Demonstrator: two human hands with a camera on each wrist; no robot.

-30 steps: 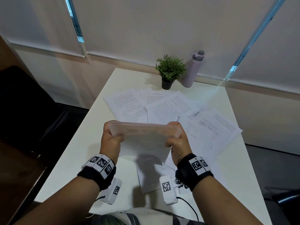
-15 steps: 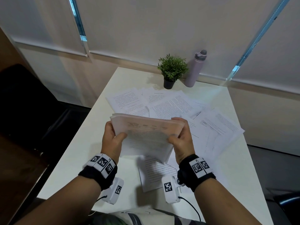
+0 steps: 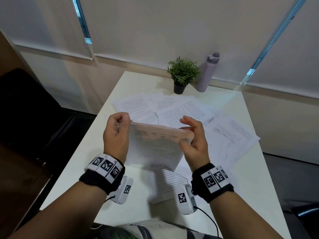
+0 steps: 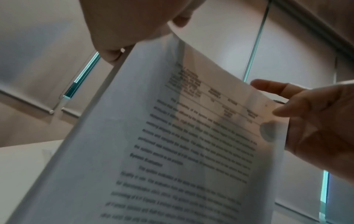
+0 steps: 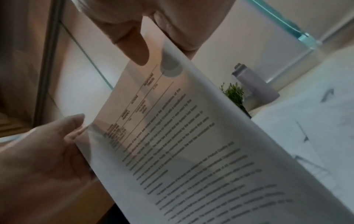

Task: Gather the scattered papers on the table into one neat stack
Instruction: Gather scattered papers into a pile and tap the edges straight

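Observation:
I hold a stack of printed papers [image 3: 155, 149] nearly upright above the white table [image 3: 96, 152], its lower edge blurred. My left hand [image 3: 126, 123] grips the stack's top left corner with curled fingers. At the top right corner my right hand [image 3: 187, 131] pinches it, thumb in front and the other fingers loosely spread behind. The printed stack [image 4: 172, 151] fills the left wrist view, and the same stack [image 5: 191, 151] fills the right wrist view, with the thumb [image 5: 134, 50] pressed on the page. Scattered sheets [image 3: 183, 111] fan across the table beyond, more [image 3: 234, 137] lie to the right, and one sheet [image 3: 165, 185] lies under the stack.
A small potted plant [image 3: 182, 75] and a lilac bottle [image 3: 208, 73] stand at the table's far edge by the window blinds. A dark chair [image 3: 25, 109] sits left of the table. Bare tabletop shows at the near left and near right.
Both hands have shifted from the stack's sides to its upper corners. The right fingers have spread loose, and the stack has moved slightly away from me.

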